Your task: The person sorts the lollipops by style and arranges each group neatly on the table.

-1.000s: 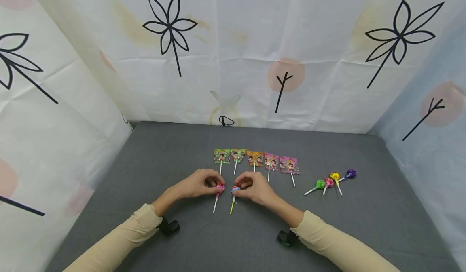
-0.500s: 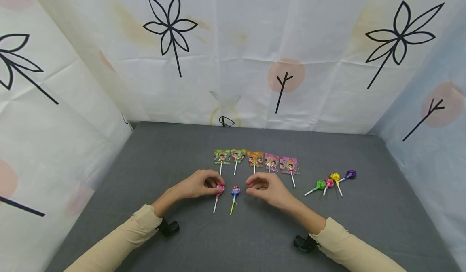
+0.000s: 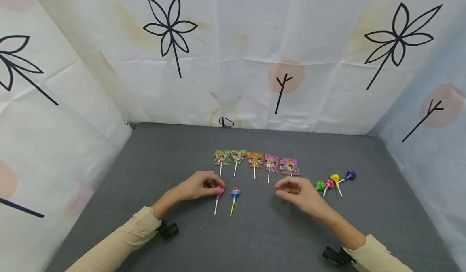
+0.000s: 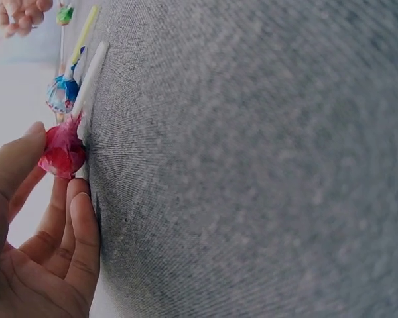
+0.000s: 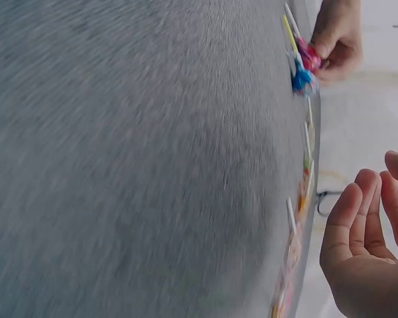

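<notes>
Well in from the left and far edges of the grey table [image 3: 164, 150], the left hand [image 3: 199, 184] pinches the head of the pink lollipop [image 4: 63, 156]; a twist on release could roll it into the blue lollipop [image 3: 235, 192] beside it. Toward the right edge, the right hand [image 3: 301, 194] holds nothing, fingers loosely curved, and a low sweep might scatter the bunched lollipops [image 3: 335, 178].

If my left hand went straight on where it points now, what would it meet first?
Probably the blue lollipop, just past the pink lollipop your left hand pinches; depth is unclear.
</notes>
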The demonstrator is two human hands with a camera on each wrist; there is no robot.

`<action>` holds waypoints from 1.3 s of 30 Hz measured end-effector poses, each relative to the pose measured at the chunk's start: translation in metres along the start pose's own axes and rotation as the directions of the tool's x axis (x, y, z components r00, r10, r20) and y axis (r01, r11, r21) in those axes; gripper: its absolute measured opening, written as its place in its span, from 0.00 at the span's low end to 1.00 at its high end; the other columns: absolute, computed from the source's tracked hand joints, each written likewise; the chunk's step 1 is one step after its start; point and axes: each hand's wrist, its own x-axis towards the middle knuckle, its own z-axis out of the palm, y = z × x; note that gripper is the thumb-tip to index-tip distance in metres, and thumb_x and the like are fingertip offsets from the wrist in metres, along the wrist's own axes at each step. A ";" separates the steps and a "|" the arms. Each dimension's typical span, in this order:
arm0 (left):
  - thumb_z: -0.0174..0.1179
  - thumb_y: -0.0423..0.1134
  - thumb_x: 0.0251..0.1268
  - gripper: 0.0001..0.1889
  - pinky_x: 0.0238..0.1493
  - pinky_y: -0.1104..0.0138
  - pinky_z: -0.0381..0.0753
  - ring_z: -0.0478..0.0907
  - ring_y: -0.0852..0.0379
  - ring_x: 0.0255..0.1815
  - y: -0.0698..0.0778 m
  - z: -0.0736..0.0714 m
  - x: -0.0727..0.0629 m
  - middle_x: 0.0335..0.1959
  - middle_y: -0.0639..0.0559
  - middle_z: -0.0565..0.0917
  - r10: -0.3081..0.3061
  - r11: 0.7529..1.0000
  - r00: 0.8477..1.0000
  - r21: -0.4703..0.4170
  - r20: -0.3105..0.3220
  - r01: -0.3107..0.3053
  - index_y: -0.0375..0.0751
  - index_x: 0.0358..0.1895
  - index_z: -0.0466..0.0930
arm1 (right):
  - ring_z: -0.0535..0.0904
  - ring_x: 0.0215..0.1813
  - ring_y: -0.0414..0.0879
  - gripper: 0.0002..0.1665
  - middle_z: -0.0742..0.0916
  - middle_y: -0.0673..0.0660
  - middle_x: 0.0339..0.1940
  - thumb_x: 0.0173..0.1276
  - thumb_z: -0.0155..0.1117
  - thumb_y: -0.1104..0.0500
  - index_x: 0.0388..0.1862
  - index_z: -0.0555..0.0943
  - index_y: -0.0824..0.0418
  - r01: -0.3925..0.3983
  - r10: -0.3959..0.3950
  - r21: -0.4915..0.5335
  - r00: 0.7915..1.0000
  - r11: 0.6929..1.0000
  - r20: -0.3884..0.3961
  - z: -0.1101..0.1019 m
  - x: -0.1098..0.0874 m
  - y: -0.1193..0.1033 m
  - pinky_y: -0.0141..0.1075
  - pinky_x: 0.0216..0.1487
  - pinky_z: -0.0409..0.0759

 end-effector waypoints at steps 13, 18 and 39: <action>0.69 0.39 0.69 0.11 0.40 0.66 0.81 0.81 0.63 0.40 0.001 0.000 0.000 0.42 0.60 0.81 -0.034 0.999 0.999 -0.008 0.004 0.034 0.46 0.52 0.87 | 0.85 0.46 0.58 0.16 0.84 0.73 0.47 0.73 0.68 0.64 0.52 0.80 0.76 -0.034 0.031 -0.029 0.995 0.999 -0.094 -0.037 -0.024 0.003 0.40 0.44 0.83; 0.69 0.38 0.69 0.10 0.40 0.66 0.81 0.80 0.62 0.40 0.002 0.001 0.000 0.43 0.60 0.82 -0.037 0.999 0.999 -0.011 0.009 0.038 0.45 0.51 0.86 | 0.86 0.44 0.56 0.16 0.84 0.73 0.46 0.73 0.67 0.64 0.52 0.80 0.76 -0.011 0.005 -0.059 0.994 0.998 -0.110 -0.053 -0.033 0.003 0.40 0.43 0.83; 0.69 0.38 0.69 0.10 0.40 0.66 0.80 0.79 0.62 0.40 0.000 -0.001 0.002 0.43 0.58 0.82 -0.051 0.999 0.998 -0.001 0.023 0.051 0.45 0.50 0.86 | 0.85 0.47 0.40 0.14 0.83 0.64 0.52 0.72 0.67 0.68 0.54 0.82 0.73 -0.033 -0.013 -0.222 0.979 0.974 -0.203 -0.101 -0.060 0.021 0.31 0.43 0.81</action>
